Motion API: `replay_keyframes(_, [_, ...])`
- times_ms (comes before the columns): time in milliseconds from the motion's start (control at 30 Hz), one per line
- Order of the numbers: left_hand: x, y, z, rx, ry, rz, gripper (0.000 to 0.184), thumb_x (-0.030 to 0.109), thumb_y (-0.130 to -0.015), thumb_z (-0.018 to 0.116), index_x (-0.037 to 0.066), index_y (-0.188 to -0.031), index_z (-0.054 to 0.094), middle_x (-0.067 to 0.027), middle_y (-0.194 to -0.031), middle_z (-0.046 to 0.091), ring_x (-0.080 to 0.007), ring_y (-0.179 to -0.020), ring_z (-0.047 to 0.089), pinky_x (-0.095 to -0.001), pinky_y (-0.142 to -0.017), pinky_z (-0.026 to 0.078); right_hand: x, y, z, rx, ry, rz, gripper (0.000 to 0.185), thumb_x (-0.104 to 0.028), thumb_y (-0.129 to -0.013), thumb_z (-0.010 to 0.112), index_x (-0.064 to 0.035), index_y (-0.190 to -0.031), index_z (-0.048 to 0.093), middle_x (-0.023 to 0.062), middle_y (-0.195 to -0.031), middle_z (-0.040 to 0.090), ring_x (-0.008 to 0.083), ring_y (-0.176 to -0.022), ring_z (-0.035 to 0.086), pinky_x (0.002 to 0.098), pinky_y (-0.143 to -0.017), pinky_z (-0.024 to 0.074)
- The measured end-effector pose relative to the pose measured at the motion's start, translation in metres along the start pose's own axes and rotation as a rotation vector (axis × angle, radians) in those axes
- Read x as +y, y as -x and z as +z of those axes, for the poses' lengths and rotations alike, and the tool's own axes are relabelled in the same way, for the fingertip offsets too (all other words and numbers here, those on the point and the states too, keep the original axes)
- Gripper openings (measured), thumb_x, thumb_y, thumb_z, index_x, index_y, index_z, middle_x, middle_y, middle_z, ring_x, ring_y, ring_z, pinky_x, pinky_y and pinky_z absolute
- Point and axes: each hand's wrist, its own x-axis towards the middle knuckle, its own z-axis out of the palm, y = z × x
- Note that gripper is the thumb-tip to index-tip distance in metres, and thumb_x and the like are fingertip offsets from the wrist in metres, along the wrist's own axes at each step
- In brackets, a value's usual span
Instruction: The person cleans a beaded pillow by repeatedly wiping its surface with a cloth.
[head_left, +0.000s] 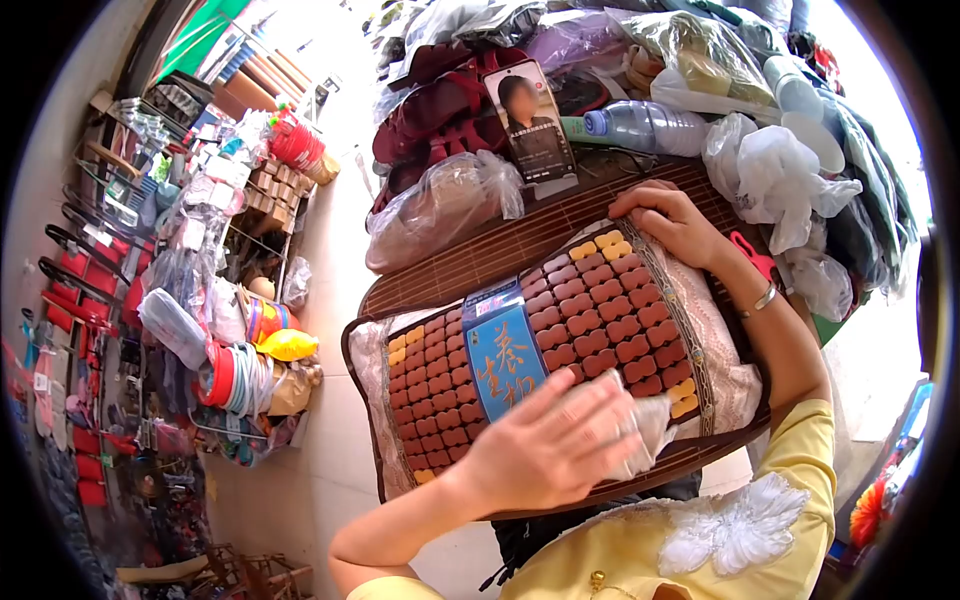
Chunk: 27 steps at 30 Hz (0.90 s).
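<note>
A pillow (610, 310) faced with red-brown tiles and a few yellow ones lies tilted before me. Pale lace-patterned cloth trims its ends, and a blue paper band (505, 345) with gold characters wraps its middle. My left hand (550, 440) reaches across the pillow's near part, its fingers over a crumpled whitish cloth (645, 432) pressed on the tiles. At the far right corner, my right hand (668, 215) is closed on the pillow's edge, with the fingertips curled. Under the pillow is a brown slatted mat (440, 275) with a dark border.
Beyond the mat, a phone (530, 125) stands propped against dark red sandals (430, 120). Beside it are a plastic bottle (650, 128), bagged goods and a white plastic bag (765, 175). Red-handled scissors (752, 255) lie near my right forearm. Crowded shelves (250, 300) line the left.
</note>
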Motion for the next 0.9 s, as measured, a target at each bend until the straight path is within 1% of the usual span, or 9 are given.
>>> replay_keyframes(100, [-0.039, -0.003, -0.021, 0.044, 0.062, -0.197, 0.046, 0.036, -0.085, 0.06, 0.02, -0.129, 0.061, -0.0135, -0.136, 0.055, -0.0313, -0.129, 0.052, -0.0499, -0.113, 0.035, 0.001, 0.0, 0.001, 0.004, -0.001, -0.007, 0.026, -0.015, -0.09, 0.051, -0.0015, -0.101, 0.07, 0.0127, -0.101, 0.069, 0.0263, -0.103, 0.06, 0.0389, -0.097, 0.0428])
replay_keyframes(200, [-0.088, 0.004, -0.022, 0.142, 0.139, -0.37, 0.042, 0.023, -0.082, 0.056, 0.003, -0.118, 0.064, -0.0221, -0.132, 0.056, -0.0402, -0.122, 0.055, -0.0489, -0.107, 0.041, -0.001, -0.001, 0.001, 0.004, 0.008, -0.008, 0.026, -0.015, -0.091, 0.051, -0.0014, -0.101, 0.07, 0.0131, -0.102, 0.069, 0.0266, -0.103, 0.06, 0.039, -0.098, 0.0426])
replay_keyframes(300, [-0.078, 0.005, -0.022, 0.124, 0.195, -0.473, 0.042, 0.011, -0.079, 0.053, 0.004, -0.12, 0.059, -0.022, -0.136, 0.055, -0.0418, -0.124, 0.053, -0.0476, -0.11, 0.04, 0.001, 0.0, 0.0, 0.018, 0.018, -0.012, 0.026, -0.015, -0.09, 0.051, -0.0012, -0.102, 0.07, 0.0131, -0.102, 0.069, 0.0268, -0.103, 0.06, 0.039, -0.098, 0.0428])
replay_keyframes(367, [-0.052, -0.002, -0.025, 0.111, 0.17, -0.275, 0.046, 0.009, -0.078, 0.053, 0.009, -0.124, 0.057, -0.0186, -0.138, 0.054, -0.0392, -0.126, 0.053, -0.0485, -0.11, 0.04, 0.0, 0.0, 0.0, 0.014, 0.02, -0.022, 0.026, -0.014, -0.09, 0.051, -0.0011, -0.102, 0.07, 0.013, -0.102, 0.069, 0.0271, -0.102, 0.06, 0.0391, -0.098, 0.0429])
replay_keyframes(433, [-0.021, -0.004, -0.018, 0.005, 0.068, -0.153, 0.052, 0.018, -0.081, 0.058, 0.021, -0.134, 0.056, -0.0108, -0.141, 0.051, -0.03, -0.132, 0.049, -0.0487, -0.114, 0.036, 0.001, 0.0, 0.0, 0.004, -0.003, -0.006, 0.026, -0.014, -0.09, 0.051, -0.0012, -0.102, 0.07, 0.0129, -0.102, 0.069, 0.0272, -0.102, 0.06, 0.0392, -0.098, 0.0429])
replay_keyframes(600, [0.003, -0.005, -0.008, -0.008, -0.06, -0.094, 0.054, 0.038, -0.084, 0.066, 0.033, -0.136, 0.055, -0.0067, -0.133, 0.052, -0.027, -0.129, 0.05, -0.0465, -0.115, 0.034, -0.002, 0.0, -0.001, -0.006, 0.016, -0.014, 0.026, -0.014, -0.091, 0.051, -0.001, -0.102, 0.07, 0.0131, -0.103, 0.069, 0.0274, -0.102, 0.06, 0.0395, -0.098, 0.0428])
replay_keyframes(700, [-0.044, -0.007, -0.025, 0.028, 0.072, -0.288, 0.051, 0.042, -0.088, 0.064, 0.021, -0.135, 0.059, -0.0134, -0.133, 0.053, -0.0318, -0.126, 0.052, -0.0468, -0.108, 0.042, -0.002, 0.0, 0.0, -0.004, 0.003, -0.019, 0.027, -0.014, -0.091, 0.05, -0.0007, -0.103, 0.07, 0.0133, -0.102, 0.069, 0.0276, -0.102, 0.06, 0.0396, -0.097, 0.0429])
replay_keyframes(800, [-0.094, 0.003, -0.023, 0.017, 0.266, -0.638, 0.056, 0.036, -0.088, 0.065, 0.007, -0.135, 0.057, -0.0234, -0.135, 0.055, -0.0407, -0.12, 0.057, -0.0429, -0.103, 0.045, -0.004, 0.001, 0.001, 0.019, 0.023, -0.006, 0.027, -0.015, -0.091, 0.05, -0.0005, -0.103, 0.07, 0.0137, -0.102, 0.069, 0.0277, -0.102, 0.06, 0.0397, -0.097, 0.043])
replay_keyframes(900, [-0.102, 0.004, -0.022, 0.037, 0.23, -0.621, 0.055, 0.035, -0.085, 0.066, 0.008, -0.133, 0.059, -0.0233, -0.134, 0.056, -0.0406, -0.122, 0.056, -0.0452, -0.105, 0.043, -0.003, -0.001, -0.001, 0.017, 0.023, -0.006, 0.027, -0.014, -0.091, 0.05, -0.0006, -0.103, 0.07, 0.0138, -0.102, 0.069, 0.0277, -0.102, 0.06, 0.0397, -0.097, 0.043])
